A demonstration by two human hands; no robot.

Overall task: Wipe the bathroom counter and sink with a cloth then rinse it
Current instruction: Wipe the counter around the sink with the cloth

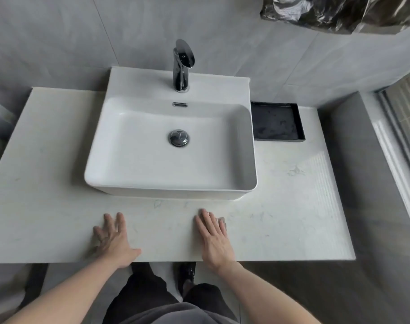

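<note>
A white rectangular sink (129, 174) stands on a pale marble counter (42, 206), with a chrome tap (182, 66) at its back and a chrome drain plug (178, 137) in the basin. My left hand (114, 239) lies flat on the counter's front edge, fingers spread, holding nothing. My right hand (213, 237) lies flat to the right of it, also in front of the sink. No cloth is in view.
A black tray (277, 121) sits on the counter right of the sink. A dark plastic bag (334, 12) hangs at the top right. Grey tiled walls close in behind and at the right. My legs and a dark shoe (186, 274) show below the counter edge.
</note>
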